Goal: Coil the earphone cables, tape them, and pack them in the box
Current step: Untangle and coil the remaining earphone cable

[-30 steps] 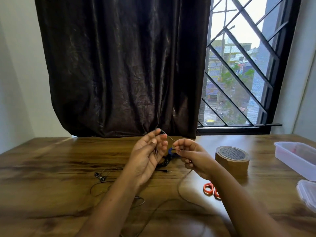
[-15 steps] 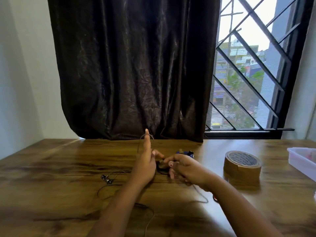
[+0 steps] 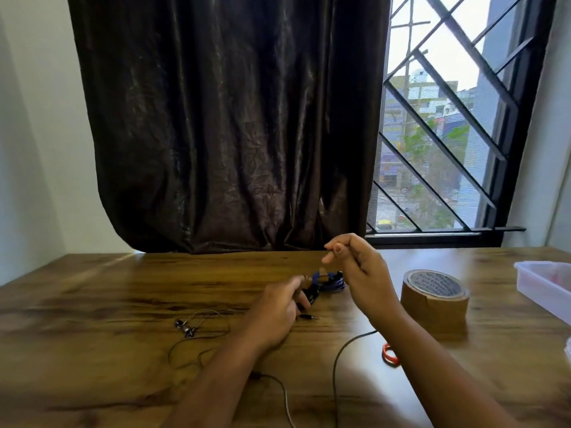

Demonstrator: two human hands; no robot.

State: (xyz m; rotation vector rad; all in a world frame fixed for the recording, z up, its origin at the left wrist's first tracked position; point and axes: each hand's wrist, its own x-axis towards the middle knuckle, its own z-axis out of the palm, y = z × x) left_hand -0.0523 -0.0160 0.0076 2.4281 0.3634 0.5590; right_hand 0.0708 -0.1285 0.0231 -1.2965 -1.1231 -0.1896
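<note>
My left hand (image 3: 278, 313) is low over the wooden table (image 3: 108, 304) and holds a small bundle of black earphone cable (image 3: 310, 296) in its fingertips. My right hand (image 3: 355, 267) is raised above it, with thumb and forefinger pinched together on a thin strand of the same cable. The cable's loose length (image 3: 336, 362) trails from under my right wrist toward the table's near edge. Its jack plug (image 3: 310, 317) lies beside my left hand, and the earbuds (image 3: 185, 328) lie to the left. A blue coiled earphone (image 3: 332, 281) rests between my hands.
A roll of brown tape (image 3: 435, 296) stands to the right of my right hand. The clear plastic box (image 3: 547, 285) is at the right edge. The orange handles of the scissors (image 3: 390, 355) peek out beside my right forearm. A dark curtain and a barred window are behind the table.
My right hand has lifted up and away from my left, drawing the cable out. My left hand has dropped lower with the bundle. The camera has tilted upward.
</note>
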